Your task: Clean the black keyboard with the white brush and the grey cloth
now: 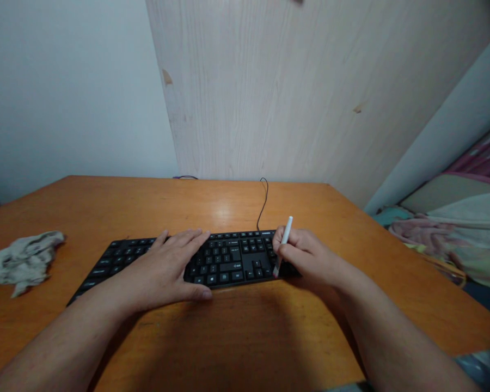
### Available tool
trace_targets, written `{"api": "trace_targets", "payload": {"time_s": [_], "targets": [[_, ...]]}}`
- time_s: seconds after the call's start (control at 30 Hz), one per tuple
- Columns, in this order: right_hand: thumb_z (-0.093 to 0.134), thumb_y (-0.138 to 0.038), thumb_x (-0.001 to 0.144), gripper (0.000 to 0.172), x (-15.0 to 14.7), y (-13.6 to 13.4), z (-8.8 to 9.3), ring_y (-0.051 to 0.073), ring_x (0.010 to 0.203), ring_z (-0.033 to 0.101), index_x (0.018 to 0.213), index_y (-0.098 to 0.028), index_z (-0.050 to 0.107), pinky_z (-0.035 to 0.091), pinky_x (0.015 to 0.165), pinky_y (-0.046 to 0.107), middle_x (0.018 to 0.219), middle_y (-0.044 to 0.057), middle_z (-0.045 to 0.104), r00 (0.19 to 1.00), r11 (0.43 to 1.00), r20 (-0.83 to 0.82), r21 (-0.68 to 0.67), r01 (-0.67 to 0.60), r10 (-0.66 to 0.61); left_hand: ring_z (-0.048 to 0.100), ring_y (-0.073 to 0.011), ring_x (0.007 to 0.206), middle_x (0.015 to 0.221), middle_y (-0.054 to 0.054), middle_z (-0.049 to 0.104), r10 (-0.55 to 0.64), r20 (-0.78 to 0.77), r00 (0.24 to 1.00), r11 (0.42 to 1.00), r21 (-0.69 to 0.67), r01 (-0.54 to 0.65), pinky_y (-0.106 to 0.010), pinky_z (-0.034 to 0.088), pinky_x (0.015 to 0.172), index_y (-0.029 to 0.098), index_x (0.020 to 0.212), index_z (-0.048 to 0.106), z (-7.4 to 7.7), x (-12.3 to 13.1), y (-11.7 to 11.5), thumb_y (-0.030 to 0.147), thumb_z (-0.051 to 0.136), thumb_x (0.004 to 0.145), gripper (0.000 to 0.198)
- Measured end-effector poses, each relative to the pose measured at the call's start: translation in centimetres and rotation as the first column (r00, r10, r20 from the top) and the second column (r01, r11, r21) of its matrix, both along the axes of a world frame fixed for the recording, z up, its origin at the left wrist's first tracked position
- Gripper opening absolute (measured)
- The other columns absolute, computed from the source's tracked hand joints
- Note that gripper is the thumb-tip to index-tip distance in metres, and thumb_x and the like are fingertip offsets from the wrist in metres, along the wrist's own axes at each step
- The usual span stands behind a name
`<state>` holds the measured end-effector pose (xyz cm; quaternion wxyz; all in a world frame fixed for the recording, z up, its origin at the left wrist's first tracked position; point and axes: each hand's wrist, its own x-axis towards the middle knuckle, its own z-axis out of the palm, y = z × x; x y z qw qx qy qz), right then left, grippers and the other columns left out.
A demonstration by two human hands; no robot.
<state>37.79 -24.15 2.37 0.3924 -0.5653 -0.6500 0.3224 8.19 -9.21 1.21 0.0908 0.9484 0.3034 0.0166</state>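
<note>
A black keyboard (220,264) lies on the wooden desk, slightly aslant. My left hand (169,269) rests flat across its left-middle part, fingers spread and thumb at the front edge, covering many keys. At the keyboard's right end, my right hand (300,247) is closed around a slim white pen-like stick (286,231). The stick stands nearly upright, its top leaning a little right. Its lower end has a pinkish tip at the front edge by the number keys; whether this is a brush or a pen I cannot tell. Fingers hide part of the number pad.
A crumpled grey-white cloth (26,260) lies on the desk (228,326) at the left. A thin black cable (264,204) runs from the keyboard to the back edge, where another bit of cable (185,177) shows. Behind stands a pale wood panel (269,92). Bedding (465,228) lies at the right.
</note>
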Motion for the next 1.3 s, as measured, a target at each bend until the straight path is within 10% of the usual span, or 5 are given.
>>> {"api": "trace_targets", "payload": {"time_s": [0.3, 0.6, 0.9, 1.3], "targets": [[0.049, -0.027, 0.098, 0.015, 0.3, 1.0, -0.2, 0.02, 0.081, 0.063, 0.087, -0.023, 0.059, 0.046, 0.075, 0.033, 0.087, 0.005, 0.069, 0.921, 0.937, 0.269, 0.283, 0.204, -0.282, 0.03, -0.0427, 0.15, 0.165, -0.017, 0.031, -0.009, -0.001, 1.0, 1.0, 0.006, 0.009, -0.066, 0.011, 0.122, 0.023, 0.162, 0.024, -0.3, -0.1, 0.2, 0.084, 0.061, 0.069, 0.118], [0.05, -0.023, 0.094, 0.011, 0.5, 0.6, -0.2, 0.02, 0.077, 0.061, 0.086, -0.023, 0.058, 0.045, 0.07, 0.033, 0.083, 0.003, 0.067, 0.928, 0.976, 0.322, 0.171, 0.138, -0.188, 0.031, -0.0439, 0.149, 0.164, -0.017, 0.032, -0.004, 0.0, 1.0, 1.0, -0.001, 0.004, -0.066, 0.014, 0.121, 0.024, 0.161, 0.029, 0.0, 0.0, 0.0, 0.085, 0.062, 0.068, 0.116], [0.046, -0.022, 0.093, 0.012, 0.3, -0.1, -0.1, 0.017, 0.064, 0.065, 0.084, -0.022, 0.053, 0.048, 0.062, 0.028, 0.07, 0.0, 0.066, 1.0, 1.0, 0.001, -0.025, -0.005, 0.005, 0.029, -0.0428, 0.15, 0.165, -0.018, 0.03, -0.004, -0.015, 1.0, 1.0, 0.003, 0.004, -0.065, 0.011, 0.121, 0.022, 0.162, 0.026, -0.2, 0.0, 0.1, 0.087, 0.059, 0.068, 0.119], [0.051, -0.03, 0.097, 0.016, 1.4, 1.5, -0.7, 0.02, 0.081, 0.063, 0.088, -0.021, 0.061, 0.045, 0.074, 0.033, 0.087, 0.004, 0.068, 0.879, 0.91, 0.287, 0.284, 0.302, -0.381, 0.029, -0.044, 0.15, 0.164, -0.018, 0.031, -0.001, -0.016, 1.0, 1.0, 0.007, 0.001, -0.067, 0.011, 0.121, 0.022, 0.162, 0.024, -0.1, -0.1, 0.0, 0.087, 0.059, 0.069, 0.118]]}}
